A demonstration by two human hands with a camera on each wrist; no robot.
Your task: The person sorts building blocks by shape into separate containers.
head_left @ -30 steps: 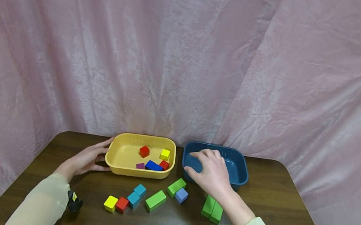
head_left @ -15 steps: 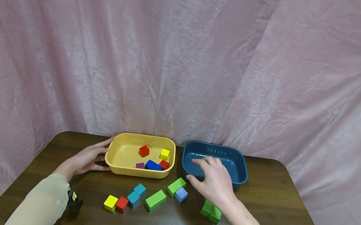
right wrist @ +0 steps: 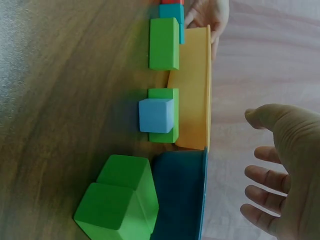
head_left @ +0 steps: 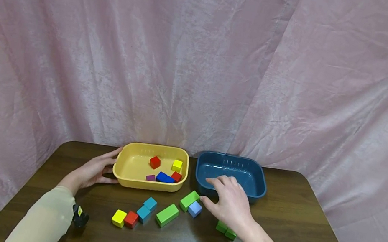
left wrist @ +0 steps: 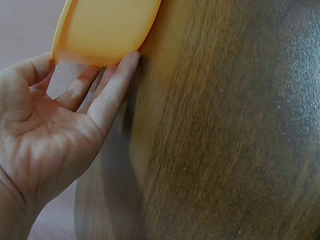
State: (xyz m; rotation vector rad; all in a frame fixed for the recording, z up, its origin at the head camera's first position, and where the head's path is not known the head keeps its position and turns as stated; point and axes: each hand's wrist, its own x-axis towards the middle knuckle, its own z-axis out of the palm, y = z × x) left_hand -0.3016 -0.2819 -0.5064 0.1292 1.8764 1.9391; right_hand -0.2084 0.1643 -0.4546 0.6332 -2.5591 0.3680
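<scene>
On a table (head_left: 302,231), a yellow tray (head_left: 133,168) is set beside a blue tray (head_left: 251,177). The former's left end is touched by the left hand (head_left: 94,170), fingers spread; the right hand (head_left: 231,205) is held near the latter, fingers parted. Coloured blocks (head_left: 167,216) are scattered in front.

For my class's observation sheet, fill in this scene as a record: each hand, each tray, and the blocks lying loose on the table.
Left hand: touching the left end of the yellow tray
Right hand: holding nothing, near the blue tray
Inside yellow tray: blocks in red, yellow, blue and purple
Inside blue tray: nothing visible
Loose: one yellow block, one red block, two teal blocks, four green blocks, one light blue block
</scene>
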